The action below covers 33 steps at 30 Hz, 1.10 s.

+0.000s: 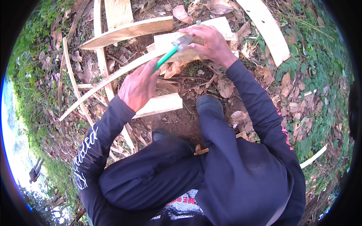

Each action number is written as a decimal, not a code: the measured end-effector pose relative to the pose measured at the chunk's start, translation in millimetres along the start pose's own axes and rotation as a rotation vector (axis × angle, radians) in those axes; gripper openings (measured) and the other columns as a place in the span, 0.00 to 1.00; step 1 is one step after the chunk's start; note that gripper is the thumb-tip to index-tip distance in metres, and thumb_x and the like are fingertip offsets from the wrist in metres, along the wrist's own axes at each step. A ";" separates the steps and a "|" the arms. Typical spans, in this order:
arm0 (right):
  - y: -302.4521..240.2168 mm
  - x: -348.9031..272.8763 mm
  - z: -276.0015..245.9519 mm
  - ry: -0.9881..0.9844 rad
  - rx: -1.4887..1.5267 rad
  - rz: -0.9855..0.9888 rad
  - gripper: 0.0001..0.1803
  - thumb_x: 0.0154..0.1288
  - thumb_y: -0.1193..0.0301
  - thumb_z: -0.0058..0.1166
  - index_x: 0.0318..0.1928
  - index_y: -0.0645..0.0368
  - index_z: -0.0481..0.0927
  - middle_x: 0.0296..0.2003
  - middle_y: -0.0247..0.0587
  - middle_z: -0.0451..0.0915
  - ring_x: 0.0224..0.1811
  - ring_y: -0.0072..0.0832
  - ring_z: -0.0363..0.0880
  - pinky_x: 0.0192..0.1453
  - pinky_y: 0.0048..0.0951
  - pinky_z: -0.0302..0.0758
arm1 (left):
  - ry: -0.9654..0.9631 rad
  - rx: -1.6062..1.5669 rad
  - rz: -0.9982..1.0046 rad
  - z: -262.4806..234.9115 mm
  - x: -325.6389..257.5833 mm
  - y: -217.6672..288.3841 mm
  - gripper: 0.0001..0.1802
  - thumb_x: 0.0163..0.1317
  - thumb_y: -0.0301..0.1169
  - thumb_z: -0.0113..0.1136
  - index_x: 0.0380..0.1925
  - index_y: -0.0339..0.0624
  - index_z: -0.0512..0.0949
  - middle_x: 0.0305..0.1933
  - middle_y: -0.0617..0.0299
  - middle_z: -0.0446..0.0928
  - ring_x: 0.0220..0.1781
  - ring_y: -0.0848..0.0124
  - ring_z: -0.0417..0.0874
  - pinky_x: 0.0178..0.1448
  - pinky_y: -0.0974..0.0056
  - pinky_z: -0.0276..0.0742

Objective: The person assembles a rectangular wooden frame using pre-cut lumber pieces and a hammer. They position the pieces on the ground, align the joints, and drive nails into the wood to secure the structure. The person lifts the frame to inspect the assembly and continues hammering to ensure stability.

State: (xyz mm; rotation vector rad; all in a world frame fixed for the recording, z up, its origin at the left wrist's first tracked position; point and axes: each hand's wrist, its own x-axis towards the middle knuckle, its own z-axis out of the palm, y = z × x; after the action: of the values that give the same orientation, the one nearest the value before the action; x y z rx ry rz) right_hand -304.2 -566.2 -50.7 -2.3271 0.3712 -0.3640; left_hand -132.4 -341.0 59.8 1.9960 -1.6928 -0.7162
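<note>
The grip end of the green-handled hammer with a grey metal head (174, 51) is lying hidden inside the left hand (138, 87), and the fingertips of the right hand (210, 42) are curling out of sight over the far edge of the pale, rough-sawn wooden board (217, 25), so whether they are pinching anything small is impossible to make out. The left hand is closing in a fist around the handle, with the hammer slanting up and to the right so its head is hanging just beside the right hand's fingers. The right hand is pressing down on the board, at the far middle of the scene. A dark shoe (208, 104) is resting on the leaf-strewn dirt (226, 88) nearer in.
</note>
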 end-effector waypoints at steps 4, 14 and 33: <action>3.3 -7.2 6.1 0.025 -0.001 -0.015 0.20 0.60 0.63 0.66 0.52 0.51 0.84 0.54 0.33 0.85 0.57 0.35 0.81 0.64 0.42 0.72 | 0.136 -0.096 0.058 4.2 -8.8 5.8 0.22 0.66 0.21 0.60 0.60 0.33 0.72 0.42 0.40 0.81 0.36 0.48 0.85 0.39 0.53 0.81; 0.5 -1.4 3.2 0.051 -0.037 -0.040 0.16 0.62 0.60 0.65 0.48 0.53 0.85 0.52 0.38 0.85 0.57 0.37 0.80 0.65 0.42 0.72 | 0.002 -0.039 0.070 7.4 -0.6 -8.8 0.23 0.65 0.22 0.62 0.60 0.30 0.71 0.38 0.42 0.81 0.34 0.48 0.86 0.36 0.55 0.81; -8.0 1.4 5.3 0.088 -0.016 -0.107 0.18 0.70 0.56 0.58 0.54 0.51 0.81 0.52 0.34 0.83 0.57 0.33 0.78 0.66 0.42 0.68 | 0.261 -0.144 -0.403 -15.2 -35.4 -28.8 0.20 0.65 0.41 0.70 0.32 0.40 0.70 0.18 0.64 0.64 0.20 0.76 0.62 0.25 0.65 0.60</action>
State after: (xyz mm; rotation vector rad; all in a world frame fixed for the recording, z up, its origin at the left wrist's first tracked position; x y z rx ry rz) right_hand -299.7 -557.9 -48.5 -2.3574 0.2937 -0.5187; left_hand -105.1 -301.4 57.6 2.2373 -1.0739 -0.6488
